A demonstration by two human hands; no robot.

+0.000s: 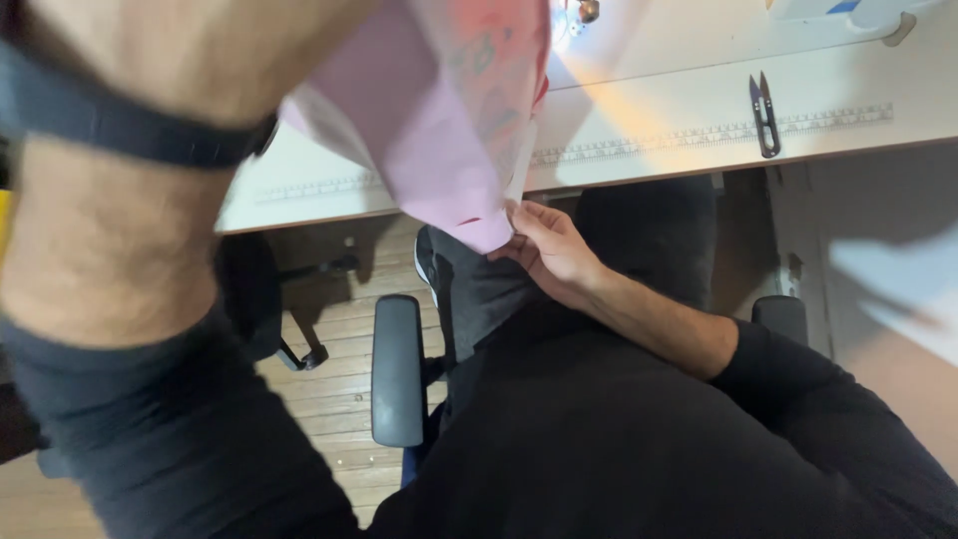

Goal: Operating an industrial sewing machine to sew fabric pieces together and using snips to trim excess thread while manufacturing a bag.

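The right hand (547,248) pinches the lower corner of a pale pink printed fabric piece (449,110), fingers closed on its edge just below the front of the white worktop (679,120). The fabric hangs from above, over the worktop's edge. The left forearm fills the near left; its hand is out of view. Black thread snips (764,115) lie on the worktop, well apart to the right, beside a printed ruler strip (699,135).

A: What does the right hand (547,245) hold?
B: It pinches the lower edge of the pink cloth (439,110), just below the white table (689,110).
A: And the left one?
B: Only the forearm with a black band is visible, very close, blurred. Black thread snips (764,115) lie on the table, well apart.
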